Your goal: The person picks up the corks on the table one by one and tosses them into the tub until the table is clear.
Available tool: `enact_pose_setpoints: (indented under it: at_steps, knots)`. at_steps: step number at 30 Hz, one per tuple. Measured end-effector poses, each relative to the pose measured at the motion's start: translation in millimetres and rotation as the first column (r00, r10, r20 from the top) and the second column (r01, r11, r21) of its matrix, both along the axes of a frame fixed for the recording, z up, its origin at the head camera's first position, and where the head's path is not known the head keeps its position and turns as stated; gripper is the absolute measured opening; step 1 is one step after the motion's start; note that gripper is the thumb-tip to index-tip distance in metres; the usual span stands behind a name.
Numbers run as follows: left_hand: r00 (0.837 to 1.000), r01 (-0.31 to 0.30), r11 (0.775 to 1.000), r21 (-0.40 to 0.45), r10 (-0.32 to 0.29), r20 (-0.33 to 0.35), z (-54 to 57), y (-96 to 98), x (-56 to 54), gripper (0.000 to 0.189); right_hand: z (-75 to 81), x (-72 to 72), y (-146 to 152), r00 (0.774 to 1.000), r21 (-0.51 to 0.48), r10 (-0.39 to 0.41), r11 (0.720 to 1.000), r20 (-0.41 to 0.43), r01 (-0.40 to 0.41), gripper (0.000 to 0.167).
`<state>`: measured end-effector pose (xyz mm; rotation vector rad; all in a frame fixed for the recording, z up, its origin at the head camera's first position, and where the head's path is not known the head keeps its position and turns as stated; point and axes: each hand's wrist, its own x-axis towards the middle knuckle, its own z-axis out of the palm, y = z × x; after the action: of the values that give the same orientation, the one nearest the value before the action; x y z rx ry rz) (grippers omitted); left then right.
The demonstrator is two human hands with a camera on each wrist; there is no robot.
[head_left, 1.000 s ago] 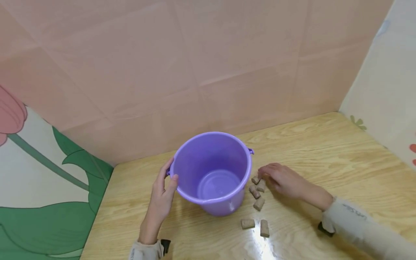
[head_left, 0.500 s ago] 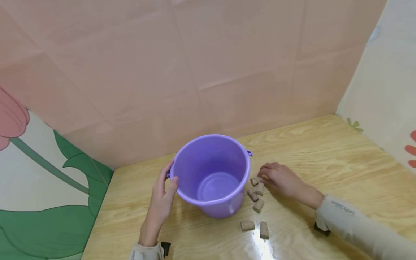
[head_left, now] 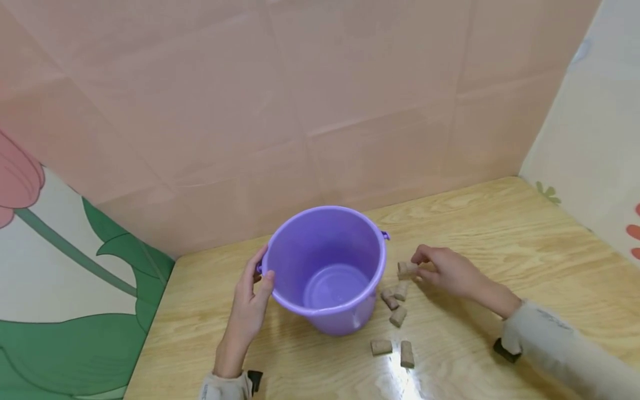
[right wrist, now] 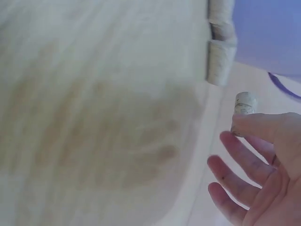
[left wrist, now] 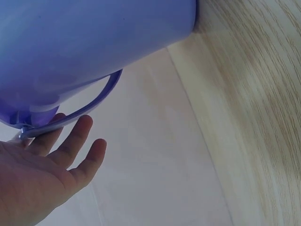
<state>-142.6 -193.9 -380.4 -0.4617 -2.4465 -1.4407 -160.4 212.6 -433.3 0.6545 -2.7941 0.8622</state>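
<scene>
A purple bucket [head_left: 320,244] stands on the wood-grain table, its mouth tipped toward me. My left hand [head_left: 247,308] grips its left rim, thumb at the rim and fingers outside by the handle [left wrist: 96,101]. Between thumb and fingertips, my right hand [head_left: 450,272] pinches a cork [head_left: 404,269] just right of the bucket; the right wrist view shows the cork's end [right wrist: 246,102] poking out beyond the thumb. Close by on the table lie a pale cork [head_left: 401,291], a darker cork [head_left: 389,299] and another cork [head_left: 398,316].
Nearer me lie two more corks, one sideways [head_left: 381,347] and one lengthwise [head_left: 407,354]. A pink sheet [head_left: 300,111] hangs behind the table [head_left: 500,239]. Patterned white panels with a green leaf print [head_left: 75,344] and red spots border the sides.
My right hand has taken a cork from the far end of the cluster and drawn it slightly right, away from the others. My left hand and the bucket stay in place.
</scene>
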Motion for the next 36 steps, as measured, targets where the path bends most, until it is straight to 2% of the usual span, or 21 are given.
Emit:
enact_pose_setpoints:
  at_steps: [5, 11, 15, 19, 24, 27, 32, 36]
  knots:
    - [1.0, 0.002, 1.0, -0.005, -0.002, -0.005, 1.1, -0.2, -0.2, 0.051, 15.0, 0.7, 2.6, 0.998, -0.055, -0.054, 0.997, -0.021, 0.053, 0.01]
    - [1.0, 0.008, 1.0, -0.013, -0.008, -0.015, 0.7, 1.0, -1.0, 0.051, 43.7, 2.1, 4.5, 0.987, -0.081, -0.107, 0.992, -0.121, 0.098, 0.011]
    - [1.0, 0.008, 1.0, -0.015, -0.009, -0.016, 0.6, 1.7, -1.2, 0.051, 61.8, 4.8, 5.0, 0.964, -0.118, -0.12, 0.988, -0.237, 0.094, 0.015]
    - [1.0, 0.007, 1.0, -0.011, -0.007, -0.01, 0.7, 2.3, -1.1, 0.051, 75.5, 8.1, 3.8, 0.929, -0.156, -0.134, 0.984, -0.346, 0.084, 0.021]
    - [1.0, 0.005, 1.0, -0.012, -0.005, -0.011, 1.3, 2.6, -1.3, 0.051, 89.6, 13.3, -1.8, 0.905, -0.196, -0.161, 0.977, -0.394, 0.088, 0.024]
    - [1.0, 0.001, 1.0, -0.014, -0.001, -0.019, 1.4, 2.1, -1.6, 0.051, 96.3, 15.3, -9.7, 0.893, -0.21, -0.128, 0.977, -0.432, 0.038, 0.026]
    - [1.0, -0.002, 1.0, -0.015, 0.001, -0.019, 0.6, 1.5, -2.2, 0.05, 102.0, 16.7, -27.0, 0.85, -0.189, -0.017, 0.977, -0.526, -0.097, 0.031]
    - [1.0, -0.002, 1.0, -0.012, 0.002, -0.01, -0.8, 1.7, -2.1, 0.05, 103.0, 18.4, -41.1, 0.831, -0.168, 0.033, 0.974, -0.556, -0.151, 0.028]
